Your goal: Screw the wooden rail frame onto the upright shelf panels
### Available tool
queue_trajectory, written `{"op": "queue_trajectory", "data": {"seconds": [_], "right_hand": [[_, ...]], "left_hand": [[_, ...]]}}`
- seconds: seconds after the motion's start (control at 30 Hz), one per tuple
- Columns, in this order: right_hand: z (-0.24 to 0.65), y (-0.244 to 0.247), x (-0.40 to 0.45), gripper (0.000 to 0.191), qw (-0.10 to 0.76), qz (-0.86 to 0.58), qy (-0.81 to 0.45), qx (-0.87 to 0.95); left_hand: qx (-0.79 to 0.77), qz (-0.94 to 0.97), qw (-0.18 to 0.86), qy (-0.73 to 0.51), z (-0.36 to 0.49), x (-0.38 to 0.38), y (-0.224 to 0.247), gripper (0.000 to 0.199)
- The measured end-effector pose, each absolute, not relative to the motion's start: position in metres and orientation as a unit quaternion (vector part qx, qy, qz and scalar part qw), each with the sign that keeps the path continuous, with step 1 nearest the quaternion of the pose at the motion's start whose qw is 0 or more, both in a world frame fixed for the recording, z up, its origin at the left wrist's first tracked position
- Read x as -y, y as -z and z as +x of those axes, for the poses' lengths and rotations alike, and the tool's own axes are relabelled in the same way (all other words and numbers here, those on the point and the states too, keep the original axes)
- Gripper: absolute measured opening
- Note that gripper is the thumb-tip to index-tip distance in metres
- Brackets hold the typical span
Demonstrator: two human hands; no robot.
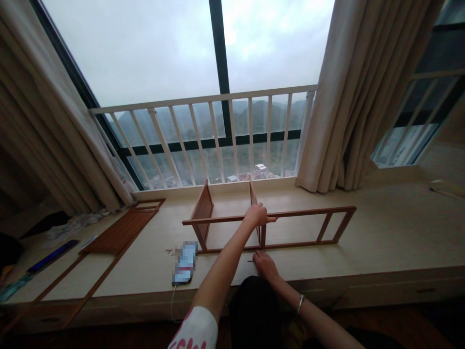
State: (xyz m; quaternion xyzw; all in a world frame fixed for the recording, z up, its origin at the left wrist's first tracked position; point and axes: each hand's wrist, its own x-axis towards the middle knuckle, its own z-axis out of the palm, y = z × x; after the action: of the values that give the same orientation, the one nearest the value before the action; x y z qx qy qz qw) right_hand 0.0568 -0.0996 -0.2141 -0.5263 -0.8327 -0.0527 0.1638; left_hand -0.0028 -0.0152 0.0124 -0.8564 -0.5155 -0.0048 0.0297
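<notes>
A brown wooden frame (308, 213) with long rails lies on its side on the pale window ledge. Two upright wooden panels are joined to it, a left panel (203, 209) and a middle panel (253, 194). My left hand (257, 215) is closed around the upper rail where it meets the middle panel, and covers that joint. Low at the bottom rail, below the same panel, my right hand (265, 264) has its fingers pinched. A small thin dark rod (250, 261) sticks out at its fingertips; I cannot make out its exact kind.
A phone (186, 264) on a white cable lies left of the frame, near small loose pieces (169, 251). Farther left, another wooden frame with a panel (118, 232) overhangs the ledge edge. A dark flat device (54, 256), curtains (330, 121) and a white railing (203, 101) surround the ledge.
</notes>
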Motion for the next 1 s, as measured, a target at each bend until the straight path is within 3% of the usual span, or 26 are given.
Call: {"op": "queue_trajectory", "data": {"seconds": [0.3, 0.57, 0.73, 0.87, 1.0], "right_hand": [[0.067, 0.213, 0.116, 0.021, 0.222, -0.593, 0.047, 0.773], [0.090, 0.206, 0.113, 0.016, 0.438, -0.611, -0.323, 0.574], [0.099, 0.206, 0.107, 0.025, 0.499, -0.543, -0.535, 0.414], [0.105, 0.210, 0.106, 0.032, 0.495, -0.510, -0.575, 0.406], [0.109, 0.214, 0.106, 0.031, 0.485, -0.508, -0.525, 0.482]], "left_hand": [[0.515, -0.856, 0.030, 0.002, -0.001, 0.010, -0.009, 0.076], [0.517, -0.855, 0.034, -0.010, 0.001, 0.013, -0.012, 0.071], [0.521, -0.853, 0.037, -0.005, 0.001, 0.014, -0.012, 0.072], [0.521, -0.852, 0.041, 0.000, 0.001, 0.013, -0.011, 0.072], [0.518, -0.855, 0.044, 0.007, 0.001, 0.013, -0.010, 0.070]]}}
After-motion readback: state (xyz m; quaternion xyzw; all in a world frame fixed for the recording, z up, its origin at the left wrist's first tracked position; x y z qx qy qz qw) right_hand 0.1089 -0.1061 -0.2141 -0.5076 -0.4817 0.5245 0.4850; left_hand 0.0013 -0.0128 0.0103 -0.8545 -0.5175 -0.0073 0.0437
